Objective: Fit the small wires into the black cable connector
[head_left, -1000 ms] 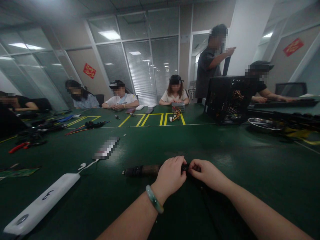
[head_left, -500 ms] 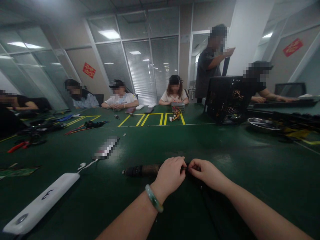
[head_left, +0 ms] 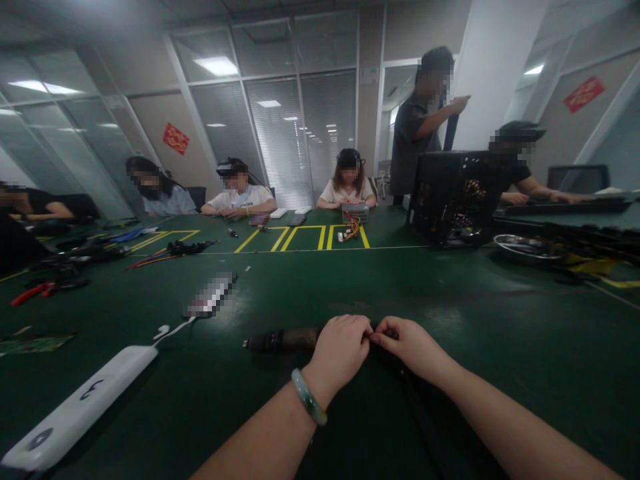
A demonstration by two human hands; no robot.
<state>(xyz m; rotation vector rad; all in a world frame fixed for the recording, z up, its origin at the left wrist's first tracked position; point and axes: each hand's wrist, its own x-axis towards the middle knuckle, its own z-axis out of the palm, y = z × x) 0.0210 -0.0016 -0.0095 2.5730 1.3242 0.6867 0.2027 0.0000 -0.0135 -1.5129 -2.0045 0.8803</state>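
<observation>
Blk & brown tool [head_left: 283, 340], dk green bench [head_left: 500, 307], yellow tape lines [head_left: 303, 227], pale-green bangle [head_left: 307, 397].

Six people [head_left: 347, 192] sit or stand around the bench [head_left: 450, 293], which carries one computer case [head_left: 457, 200] and one steel tray [head_left: 525, 248]; two hands [head_left: 340, 353] show above it.

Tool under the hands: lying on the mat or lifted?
Lying on the mat: the dark tool sits low along the green mat, its end hidden behind the left hand. Can't tell if the hand grips it.
</observation>
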